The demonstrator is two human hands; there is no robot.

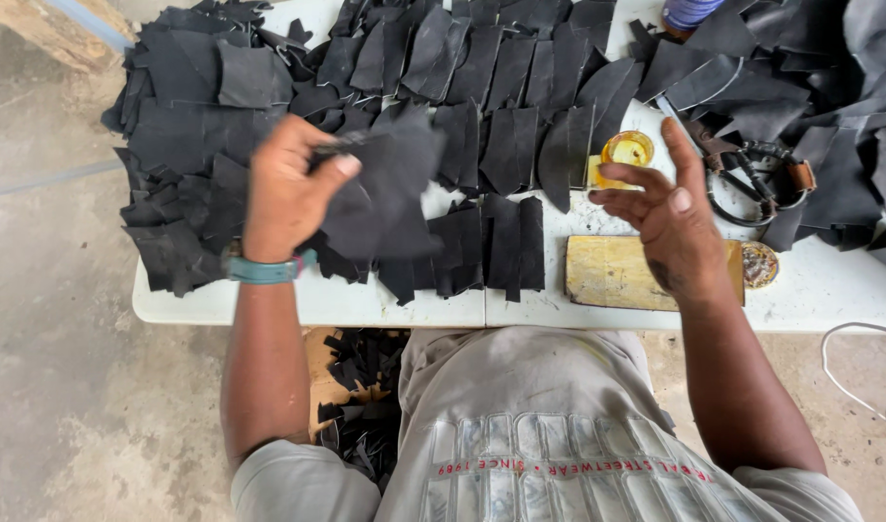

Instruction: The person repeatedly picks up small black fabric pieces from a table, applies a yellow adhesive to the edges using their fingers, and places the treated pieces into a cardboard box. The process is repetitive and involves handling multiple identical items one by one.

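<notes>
Pinching a flat black leather cut piece point(385, 193) between thumb and fingers, the left hand point(286, 188) holds it just above the white worktop point(829, 290). The right hand point(670, 217) hovers with fingers spread wide over a yellowed wooden block point(607, 273), near a small glass jar of amber glue point(626, 150).

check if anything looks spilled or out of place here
Yes: black scraps lie on the floor under the white table, apart from the pieces laid out on top. The left hand holds a black piece; the right hand is empty.
</notes>
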